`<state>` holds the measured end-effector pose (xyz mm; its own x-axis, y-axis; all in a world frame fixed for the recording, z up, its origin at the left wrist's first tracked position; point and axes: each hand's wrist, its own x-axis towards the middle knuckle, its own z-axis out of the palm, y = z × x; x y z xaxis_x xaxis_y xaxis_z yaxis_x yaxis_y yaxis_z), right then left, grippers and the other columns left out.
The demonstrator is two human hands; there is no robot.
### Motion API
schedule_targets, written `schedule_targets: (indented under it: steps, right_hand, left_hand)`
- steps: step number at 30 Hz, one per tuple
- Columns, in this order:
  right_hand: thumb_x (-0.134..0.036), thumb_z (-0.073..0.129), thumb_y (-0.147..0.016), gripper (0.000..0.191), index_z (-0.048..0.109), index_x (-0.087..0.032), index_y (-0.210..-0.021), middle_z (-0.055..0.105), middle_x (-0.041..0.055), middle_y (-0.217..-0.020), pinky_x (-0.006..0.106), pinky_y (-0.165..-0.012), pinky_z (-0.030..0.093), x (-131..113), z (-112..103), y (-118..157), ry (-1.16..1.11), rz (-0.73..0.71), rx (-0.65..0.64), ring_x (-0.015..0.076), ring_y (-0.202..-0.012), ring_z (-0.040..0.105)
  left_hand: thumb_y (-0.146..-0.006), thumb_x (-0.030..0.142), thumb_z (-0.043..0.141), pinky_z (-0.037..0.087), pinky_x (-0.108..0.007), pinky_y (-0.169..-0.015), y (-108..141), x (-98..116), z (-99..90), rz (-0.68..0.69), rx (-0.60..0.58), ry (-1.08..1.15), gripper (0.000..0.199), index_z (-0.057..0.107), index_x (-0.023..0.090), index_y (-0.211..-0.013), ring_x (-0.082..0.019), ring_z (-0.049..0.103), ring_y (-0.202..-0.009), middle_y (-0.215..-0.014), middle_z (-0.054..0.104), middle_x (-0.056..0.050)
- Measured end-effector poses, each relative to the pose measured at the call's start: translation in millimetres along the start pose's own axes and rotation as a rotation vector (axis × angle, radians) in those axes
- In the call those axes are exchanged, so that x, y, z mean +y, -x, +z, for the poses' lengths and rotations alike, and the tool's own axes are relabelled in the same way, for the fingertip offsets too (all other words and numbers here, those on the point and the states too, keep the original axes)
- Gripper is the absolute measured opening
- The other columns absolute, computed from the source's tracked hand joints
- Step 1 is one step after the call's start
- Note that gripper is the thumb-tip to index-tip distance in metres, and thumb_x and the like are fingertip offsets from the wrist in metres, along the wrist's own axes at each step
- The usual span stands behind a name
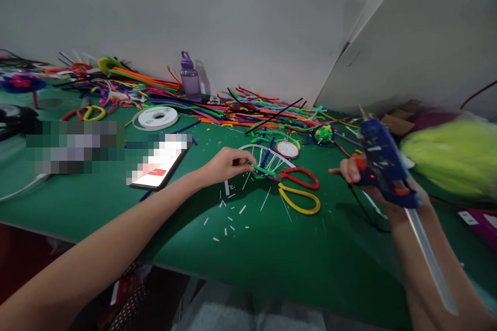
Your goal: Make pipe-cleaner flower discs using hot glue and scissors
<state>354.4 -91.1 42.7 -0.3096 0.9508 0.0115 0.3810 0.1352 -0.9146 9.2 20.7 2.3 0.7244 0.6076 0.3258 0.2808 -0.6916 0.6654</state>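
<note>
My left hand (pixel 229 165) pinches a short green pipe cleaner (pixel 264 169) between thumb and fingertips, over a small heap of blue pipe cleaner and white strips whose shape I cannot fully make out. Just right of it lie scissors (pixel 298 190) with one red and one yellow handle loop, their blades partly hidden. My right hand (pixel 351 170) grips a blue hot glue gun (pixel 382 152), raised over the table, its nozzle pointing up and away. A long clear glue stick (pixel 430 258) sticks out of its back, and a red light glows on its side.
A lit phone (pixel 159 163) lies left of my left forearm. Behind stand a ribbon spool (pixel 158 118), many coloured pipe cleaners (pixel 264 111) and a purple bottle (pixel 190 77). White scraps (pixel 229 225) litter the green table (pixel 248 269). A yellow-green bundle (pixel 454 158) sits at right.
</note>
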Motion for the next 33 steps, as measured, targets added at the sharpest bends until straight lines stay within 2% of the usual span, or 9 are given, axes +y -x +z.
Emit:
schedule_targets:
  steps: [3, 6, 9, 16, 19, 21, 25, 29, 33]
  right_hand:
    - [-0.050, 0.069, -0.064, 0.042, 0.058, -0.026, -0.096, 0.063, 0.0042, -0.087, 0.047, -0.090, 0.043, 4, -5, -2, -0.115, -0.013, 0.166, 0.0241, -0.084, 0.059]
    - [-0.037, 0.074, -0.064, 0.050, 0.058, -0.024, -0.109, 0.063, 0.0072, -0.108, 0.045, -0.093, 0.042, 10, -12, -5, 0.124, 0.191, 0.136, 0.0290, -0.102, 0.057]
    - [-0.037, 0.072, -0.064, 0.051, 0.059, -0.021, -0.110, 0.060, 0.0092, -0.118, 0.045, -0.096, 0.041, 19, -18, -9, 0.307, 0.275, 0.108, 0.0325, -0.113, 0.051]
    - [-0.035, 0.068, -0.065, 0.044, 0.062, -0.021, -0.106, 0.062, 0.0075, -0.113, 0.043, -0.096, 0.041, 40, -24, -11, 0.556, 0.289, 0.002, 0.0292, -0.105, 0.056]
    - [-0.033, 0.065, -0.066, 0.051, 0.058, -0.021, -0.115, 0.060, 0.0080, -0.117, 0.040, -0.093, 0.043, 42, -26, -9, 0.608, 0.282, 0.023, 0.0279, -0.108, 0.055]
    - [-0.035, 0.062, -0.069, 0.054, 0.054, -0.021, -0.120, 0.057, 0.0080, -0.121, 0.038, -0.091, 0.044, 37, -24, -12, 0.651, 0.265, 0.092, 0.0272, -0.109, 0.054]
    - [-0.038, 0.052, -0.078, 0.036, 0.063, -0.019, -0.107, 0.063, 0.0077, -0.112, 0.034, -0.084, 0.045, 14, -4, -45, 0.799, 0.163, 0.251, 0.0248, -0.099, 0.059]
    - [-0.026, 0.047, -0.082, 0.026, 0.069, -0.018, -0.094, 0.068, 0.0073, -0.099, 0.029, -0.082, 0.041, -3, 32, -97, 1.027, -0.020, 0.128, 0.0215, -0.093, 0.059]
    - [-0.024, 0.047, -0.083, 0.024, 0.070, -0.017, -0.080, 0.069, 0.0106, -0.084, 0.030, -0.073, 0.038, -6, 59, -132, 1.294, -0.010, 0.074, 0.0233, -0.088, 0.059]
  left_hand:
    - [-0.081, 0.028, 0.056, 0.032, -0.020, -0.051, -1, 4, -2.0, -0.017, 0.047, -0.028, 0.015, 0.064, 0.016, -0.086, -0.007, 0.037, -0.051, -0.054, 0.042, 0.005]
    - [-0.081, 0.027, 0.056, 0.031, -0.020, -0.051, -2, 8, -3.4, -0.029, 0.102, -0.049, 0.013, 0.063, 0.016, -0.084, -0.007, 0.037, -0.051, -0.054, 0.042, 0.005]
    - [-0.080, 0.026, 0.056, 0.030, -0.020, -0.050, -2, 11, -2.5, -0.040, 0.141, -0.050, 0.013, 0.063, 0.016, -0.082, -0.007, 0.036, -0.050, -0.053, 0.041, 0.005]
    - [-0.081, 0.028, 0.056, 0.029, -0.020, -0.051, 0, 8, 4.3, -0.068, 0.219, -0.012, 0.014, 0.063, 0.016, -0.084, -0.007, 0.034, -0.051, -0.055, 0.040, 0.005]
    - [-0.080, 0.029, 0.058, 0.029, -0.020, -0.051, -1, 6, 5.2, -0.105, 0.271, 0.034, 0.014, 0.062, 0.016, -0.083, -0.007, 0.034, -0.051, -0.055, 0.040, 0.005]
    - [-0.079, 0.030, 0.059, 0.028, -0.019, -0.050, -1, 6, 5.2, -0.126, 0.285, 0.071, 0.014, 0.062, 0.016, -0.082, -0.007, 0.033, -0.051, -0.055, 0.039, 0.005]
    - [-0.079, 0.031, 0.059, 0.026, -0.019, -0.048, -1, 5, 5.8, -0.169, 0.259, 0.179, 0.016, 0.062, 0.016, -0.083, -0.007, 0.031, -0.050, -0.055, 0.036, 0.006]
    - [-0.079, 0.033, 0.059, 0.025, -0.019, -0.047, 0, 5, 6.8, -0.162, 0.217, 0.237, 0.018, 0.063, 0.016, -0.084, -0.006, 0.031, -0.050, -0.054, 0.035, 0.006]
    - [-0.079, 0.031, 0.059, 0.024, -0.019, -0.046, 1, 7, 7.0, -0.136, 0.200, 0.211, 0.017, 0.065, 0.016, -0.084, -0.006, 0.032, -0.050, -0.054, 0.036, 0.006]
